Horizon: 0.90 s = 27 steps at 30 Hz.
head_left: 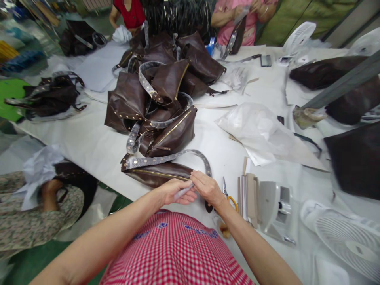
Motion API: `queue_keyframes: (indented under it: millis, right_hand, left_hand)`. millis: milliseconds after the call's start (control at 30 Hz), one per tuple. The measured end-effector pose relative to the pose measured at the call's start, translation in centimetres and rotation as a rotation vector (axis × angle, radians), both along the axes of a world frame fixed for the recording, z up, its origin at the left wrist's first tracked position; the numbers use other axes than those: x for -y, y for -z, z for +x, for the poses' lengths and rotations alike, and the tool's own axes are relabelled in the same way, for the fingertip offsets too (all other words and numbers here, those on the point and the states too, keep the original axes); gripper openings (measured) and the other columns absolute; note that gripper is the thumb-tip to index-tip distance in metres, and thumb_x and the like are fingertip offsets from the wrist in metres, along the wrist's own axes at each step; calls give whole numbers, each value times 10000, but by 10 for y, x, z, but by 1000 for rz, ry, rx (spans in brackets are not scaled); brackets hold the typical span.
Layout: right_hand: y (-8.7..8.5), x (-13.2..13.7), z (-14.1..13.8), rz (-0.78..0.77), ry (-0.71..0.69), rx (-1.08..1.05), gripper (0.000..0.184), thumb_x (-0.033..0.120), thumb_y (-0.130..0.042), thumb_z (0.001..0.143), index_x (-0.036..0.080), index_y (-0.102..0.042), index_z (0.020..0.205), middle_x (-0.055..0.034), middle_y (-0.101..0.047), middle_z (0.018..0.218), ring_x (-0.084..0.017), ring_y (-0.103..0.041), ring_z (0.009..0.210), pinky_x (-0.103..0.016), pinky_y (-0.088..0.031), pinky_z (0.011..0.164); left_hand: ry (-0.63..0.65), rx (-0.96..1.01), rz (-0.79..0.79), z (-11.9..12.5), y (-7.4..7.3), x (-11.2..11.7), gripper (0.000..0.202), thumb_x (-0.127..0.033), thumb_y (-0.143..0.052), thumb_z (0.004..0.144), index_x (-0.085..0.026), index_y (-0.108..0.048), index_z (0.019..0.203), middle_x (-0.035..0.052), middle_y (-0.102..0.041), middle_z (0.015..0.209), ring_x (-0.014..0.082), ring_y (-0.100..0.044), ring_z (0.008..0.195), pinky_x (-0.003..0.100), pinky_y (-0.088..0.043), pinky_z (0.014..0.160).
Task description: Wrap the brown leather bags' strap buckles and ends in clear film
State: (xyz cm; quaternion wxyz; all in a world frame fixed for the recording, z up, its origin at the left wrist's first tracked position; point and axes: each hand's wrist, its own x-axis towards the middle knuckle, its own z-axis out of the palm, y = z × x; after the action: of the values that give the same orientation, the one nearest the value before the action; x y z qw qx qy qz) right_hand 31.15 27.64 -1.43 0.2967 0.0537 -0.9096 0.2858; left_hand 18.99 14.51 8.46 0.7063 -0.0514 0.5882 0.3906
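Both my hands meet over the near edge of a dark brown handbag lying on its side, with its gold zipper facing up. A pale, translucent plastic strip runs across the fingers of my left hand, which is turned palm up with the thumb over the strip. At the strip's upper end, the fingertips of my right hand are pinched together. The handbag's studded strap, wrapped in clear plastic, arches behind my hands. Its lower end comes out beneath my right wrist.
More brown handbags are piled beyond. To the right lie orange-handled scissors, a stack of card strips, a tape dispenser and a white fan. Crumpled plastic covers part of the table. Co-workers are at the left and far side.
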Motion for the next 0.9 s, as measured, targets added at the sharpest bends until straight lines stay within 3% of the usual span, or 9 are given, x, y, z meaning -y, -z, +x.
queue_keyframes:
  millis: [200,400,467,567,700,900]
  right_hand:
    - [-6,-2,-2,-2,-17,38,306,130,-463,903,113,-642,1151,-168,-684,1130,-255,-624,1122,-430,-531,986]
    - [-15,-22,-3,-369,-75,235,523,272,-611,861,187,-476,1359,-134,-615,1264,-240,-591,1166,-425,-495,1002]
    - [-18,-29,-5,-479,-143,303,544,341,-675,818,203,-517,1320,-129,-611,1267,-245,-583,1173,-429,-472,1015]
    - [-22,-35,-7,-562,-242,399,407,371,-648,840,213,-609,1213,-127,-582,1305,-246,-529,1237,-437,-417,1056]
    - [-28,-36,-12,-585,-297,516,306,355,-537,915,216,-648,1164,-132,-520,1377,-237,-466,1299,-448,-362,1088]
    - [-36,-39,-19,-623,-323,535,157,325,-650,840,185,-705,882,-136,-554,1334,-262,-511,1252,-461,-376,1060]
  left_hand:
    - [-16,-455,32,8,1,-4,204,-323,-688,721,-130,-621,708,37,-694,692,102,-599,541,195,-409,486]
    - [-22,-554,107,10,2,-6,151,-277,-654,731,-148,-575,729,4,-663,652,66,-546,442,162,-374,426]
    - [-22,-561,116,11,4,-5,163,-278,-662,722,-150,-563,743,-9,-646,630,64,-544,425,155,-372,414]
    - [-18,-580,127,13,5,-3,174,-277,-661,724,-155,-565,800,-29,-618,601,68,-542,395,155,-363,394]
    - [13,-606,157,13,4,-3,189,-272,-637,747,-160,-582,889,-41,-601,596,76,-544,387,168,-372,395]
    - [44,-705,211,12,2,-3,174,-251,-630,743,-161,-577,883,-39,-608,596,77,-542,394,174,-374,416]
